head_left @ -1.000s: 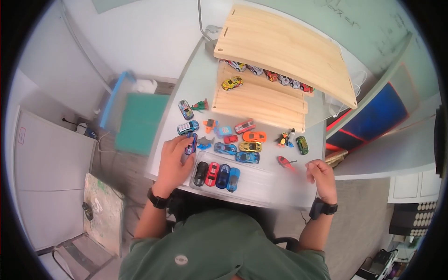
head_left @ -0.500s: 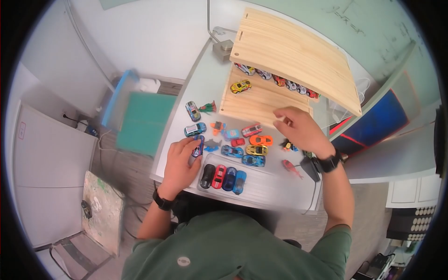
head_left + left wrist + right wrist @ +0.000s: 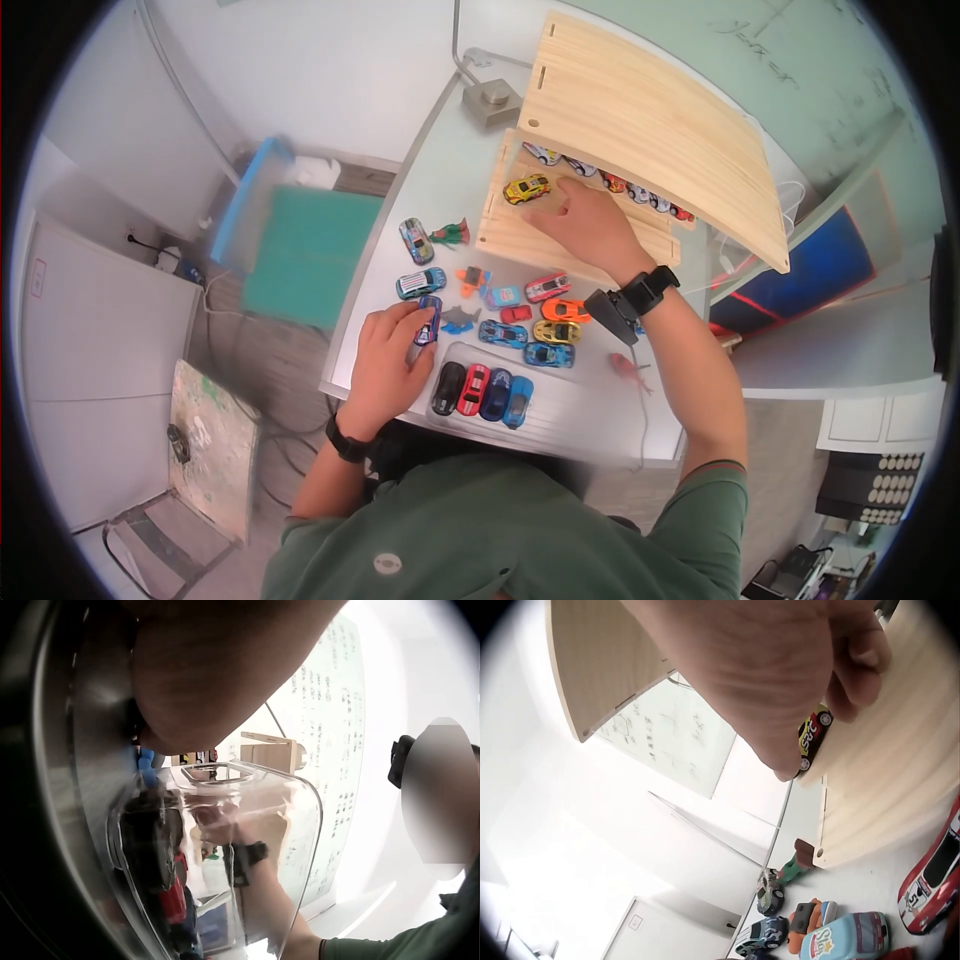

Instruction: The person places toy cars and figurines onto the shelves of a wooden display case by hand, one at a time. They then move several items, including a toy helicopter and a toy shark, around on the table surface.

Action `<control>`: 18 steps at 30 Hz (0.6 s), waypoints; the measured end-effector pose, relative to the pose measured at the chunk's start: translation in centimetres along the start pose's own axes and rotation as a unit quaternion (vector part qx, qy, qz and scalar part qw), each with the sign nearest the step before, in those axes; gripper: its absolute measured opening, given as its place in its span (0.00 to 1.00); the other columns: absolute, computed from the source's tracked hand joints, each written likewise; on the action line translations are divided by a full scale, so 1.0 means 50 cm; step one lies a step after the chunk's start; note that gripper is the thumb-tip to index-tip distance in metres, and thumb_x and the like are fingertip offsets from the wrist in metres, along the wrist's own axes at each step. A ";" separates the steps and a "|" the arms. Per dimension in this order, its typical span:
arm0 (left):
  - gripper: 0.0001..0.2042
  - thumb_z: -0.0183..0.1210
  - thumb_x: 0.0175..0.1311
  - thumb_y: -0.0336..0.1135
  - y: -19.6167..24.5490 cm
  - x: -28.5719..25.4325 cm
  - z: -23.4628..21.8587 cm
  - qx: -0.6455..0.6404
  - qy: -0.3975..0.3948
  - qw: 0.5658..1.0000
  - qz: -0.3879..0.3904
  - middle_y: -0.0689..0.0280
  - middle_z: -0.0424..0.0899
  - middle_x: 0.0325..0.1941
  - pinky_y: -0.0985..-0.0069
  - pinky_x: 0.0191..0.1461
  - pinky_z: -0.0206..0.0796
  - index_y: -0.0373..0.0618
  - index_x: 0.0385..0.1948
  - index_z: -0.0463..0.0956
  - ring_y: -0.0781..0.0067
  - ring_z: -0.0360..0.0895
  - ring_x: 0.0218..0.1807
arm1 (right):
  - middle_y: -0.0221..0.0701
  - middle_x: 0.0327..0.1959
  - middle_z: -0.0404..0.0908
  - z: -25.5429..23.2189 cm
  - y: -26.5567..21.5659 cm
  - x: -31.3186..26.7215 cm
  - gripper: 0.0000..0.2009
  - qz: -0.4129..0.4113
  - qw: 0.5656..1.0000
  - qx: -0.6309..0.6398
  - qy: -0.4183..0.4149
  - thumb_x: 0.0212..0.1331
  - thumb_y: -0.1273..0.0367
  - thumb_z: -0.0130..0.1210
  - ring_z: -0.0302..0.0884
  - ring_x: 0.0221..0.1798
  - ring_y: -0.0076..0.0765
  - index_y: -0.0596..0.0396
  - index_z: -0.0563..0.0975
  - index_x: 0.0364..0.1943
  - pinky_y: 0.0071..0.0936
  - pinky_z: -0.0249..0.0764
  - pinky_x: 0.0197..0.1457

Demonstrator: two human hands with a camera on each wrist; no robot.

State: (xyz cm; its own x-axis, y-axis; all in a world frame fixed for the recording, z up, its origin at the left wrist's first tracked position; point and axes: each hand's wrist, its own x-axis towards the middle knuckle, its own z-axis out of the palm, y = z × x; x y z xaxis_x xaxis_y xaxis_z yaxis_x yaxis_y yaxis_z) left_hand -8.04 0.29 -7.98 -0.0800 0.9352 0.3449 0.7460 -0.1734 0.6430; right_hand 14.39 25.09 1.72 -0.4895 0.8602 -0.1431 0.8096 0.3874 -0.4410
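the right hand [image 3: 592, 228], fingers parted, seems to be reaching for the yellow car [image 3: 526, 189] near the shelf's [image 3: 503, 226] left edge, a pinch likely needed, while the left hand [image 3: 384, 362] pinches a blue car [image 3: 429, 318].

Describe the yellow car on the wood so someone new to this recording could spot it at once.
Find the large wooden board over the far side of the table. On the lower board, beside the right hand, sits the yellow car with dark markings. It stands apart from the row of cars partly hidden by the large board.
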 end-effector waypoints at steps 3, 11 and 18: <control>0.25 0.69 0.58 0.26 0.001 0.000 0.000 0.001 0.002 1.000 -0.001 0.52 0.81 0.63 0.56 0.66 0.70 0.43 0.60 0.79 0.44 0.77 0.61 | 0.52 0.46 0.89 0.025 -0.001 0.012 0.37 -0.002 0.999 -0.028 0.032 0.63 0.42 0.65 0.88 0.52 0.55 0.68 0.80 0.55 0.42 0.82 0.56; 0.24 0.69 0.58 0.25 0.004 0.002 -0.002 0.003 -0.002 1.000 0.001 0.52 0.81 0.63 0.56 0.66 0.70 0.43 0.60 0.79 0.45 0.77 0.61 | 0.51 0.45 0.90 0.043 -0.032 0.025 0.42 0.032 0.996 -0.059 0.054 0.61 0.35 0.62 0.89 0.51 0.54 0.67 0.82 0.53 0.43 0.83 0.55; 0.24 0.69 0.58 0.25 0.006 0.002 -0.002 0.000 -0.001 1.000 -0.002 0.52 0.81 0.63 0.56 0.65 0.70 0.43 0.59 0.79 0.46 0.77 0.60 | 0.50 0.45 0.90 0.052 -0.042 0.029 0.40 0.064 0.992 -0.093 0.056 0.62 0.35 0.60 0.90 0.49 0.52 0.64 0.82 0.53 0.44 0.85 0.52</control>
State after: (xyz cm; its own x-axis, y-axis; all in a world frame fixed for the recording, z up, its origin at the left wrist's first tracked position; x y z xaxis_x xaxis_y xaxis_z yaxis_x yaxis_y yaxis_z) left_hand -7.88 0.32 -7.68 -0.0805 0.9366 0.3410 0.7464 -0.1701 0.6434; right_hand 11.14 24.66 0.13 -0.3480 0.9338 -0.0831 0.9136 0.3180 -0.2533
